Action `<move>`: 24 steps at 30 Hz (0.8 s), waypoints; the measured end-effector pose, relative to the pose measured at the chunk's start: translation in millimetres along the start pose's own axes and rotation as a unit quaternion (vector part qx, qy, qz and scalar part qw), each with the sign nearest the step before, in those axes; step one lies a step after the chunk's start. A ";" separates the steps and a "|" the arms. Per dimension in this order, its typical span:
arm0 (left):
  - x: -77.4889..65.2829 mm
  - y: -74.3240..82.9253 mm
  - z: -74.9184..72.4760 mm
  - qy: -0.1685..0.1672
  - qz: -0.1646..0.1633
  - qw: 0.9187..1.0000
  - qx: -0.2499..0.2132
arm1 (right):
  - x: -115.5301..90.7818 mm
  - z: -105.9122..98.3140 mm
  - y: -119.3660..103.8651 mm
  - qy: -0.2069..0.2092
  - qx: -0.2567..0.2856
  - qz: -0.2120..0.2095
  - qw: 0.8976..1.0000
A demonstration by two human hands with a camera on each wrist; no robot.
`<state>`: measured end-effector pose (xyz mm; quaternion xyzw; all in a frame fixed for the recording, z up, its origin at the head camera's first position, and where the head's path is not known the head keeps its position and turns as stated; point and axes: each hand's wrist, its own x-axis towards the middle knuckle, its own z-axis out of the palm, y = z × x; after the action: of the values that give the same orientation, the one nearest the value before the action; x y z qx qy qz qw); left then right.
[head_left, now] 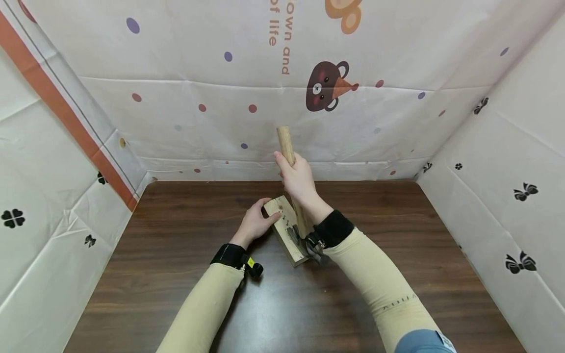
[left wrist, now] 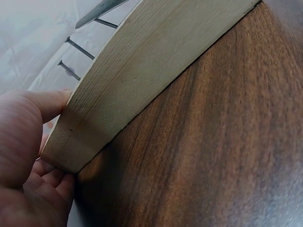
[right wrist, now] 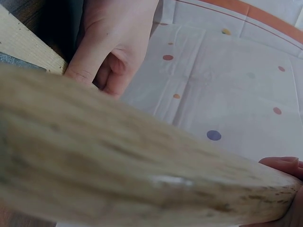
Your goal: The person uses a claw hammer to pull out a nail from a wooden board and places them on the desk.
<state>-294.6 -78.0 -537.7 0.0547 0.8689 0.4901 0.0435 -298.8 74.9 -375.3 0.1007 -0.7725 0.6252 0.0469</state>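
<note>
A pale wooden block (head_left: 284, 215) lies slanted on the table, with several nails (left wrist: 79, 48) standing out of its top face. My left hand (head_left: 255, 223) grips the block's far end, thumb on the top and fingers at the end face. With my right hand (head_left: 300, 180) I hold a claw hammer by its wooden handle (head_left: 286, 142), which slants up and away. The grey hammer head (head_left: 313, 251) is over the near part of the block, partly hidden by my right wrist. In the left wrist view a metal claw prong (left wrist: 102, 12) reaches a nail's head; whether it grips it I cannot tell.
The brown wood-grain table (head_left: 176, 235) runs back to a white printed sheet (head_left: 185, 132). Similar sheets (head_left: 494, 162) close off the left and right sides. Both wrists wear black straps (head_left: 334, 228) with small cameras.
</note>
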 end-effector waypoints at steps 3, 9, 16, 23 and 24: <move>-0.4 -1.9 0.5 -0.001 0.000 1.000 0.001 | -1.9 0.1 0.7 0.001 -0.006 -0.006 1.000; -0.2 -2.0 0.6 0.000 0.003 1.000 0.003 | -6.0 0.8 1.1 0.016 -0.034 -0.033 0.999; -0.1 0.0 0.9 -0.001 0.005 1.000 0.001 | -7.9 1.4 2.3 0.027 -0.046 -0.040 0.998; 0.1 -0.7 -0.2 0.004 0.008 1.000 0.006 | -9.7 0.6 3.7 0.027 -0.019 -0.047 0.998; 0.2 -1.1 -0.6 0.005 0.009 1.000 0.007 | -10.0 0.4 3.7 0.025 -0.010 -0.048 0.998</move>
<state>-294.9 -79.0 -538.3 0.0602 0.8719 0.4847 0.0348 -289.9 76.3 -380.9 0.1214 -0.7713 0.6172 0.0975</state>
